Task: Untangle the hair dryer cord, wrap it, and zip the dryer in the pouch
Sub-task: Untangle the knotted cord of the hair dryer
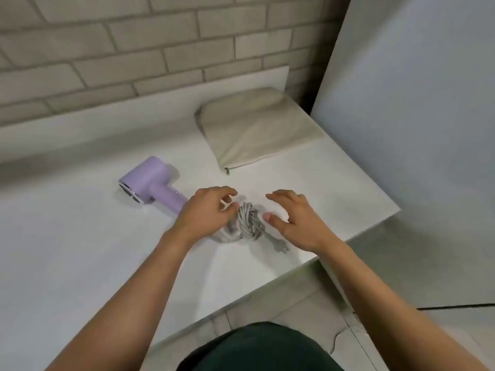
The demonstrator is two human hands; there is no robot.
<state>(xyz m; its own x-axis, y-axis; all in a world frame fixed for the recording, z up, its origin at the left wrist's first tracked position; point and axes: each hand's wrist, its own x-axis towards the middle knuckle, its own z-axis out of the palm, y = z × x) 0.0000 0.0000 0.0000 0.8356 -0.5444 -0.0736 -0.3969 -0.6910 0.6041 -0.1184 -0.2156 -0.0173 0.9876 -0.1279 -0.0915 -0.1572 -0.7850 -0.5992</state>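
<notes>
Grey cord [247, 223] lay knotted (untangling seemingly just starting); right hand [294, 223] spread beside it, left hand [206, 212] curled over it, grip unclear. Next likely meant freeing the plug [280, 247].

No readable text, labels, brands or numbers anywhere.

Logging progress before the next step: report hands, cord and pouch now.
Left hand at the knotted cord, grip unclear; right hand open beside it. Cord not yet untangled, hair dryer lying left. Pouch behind, nothing blocking.
</notes>
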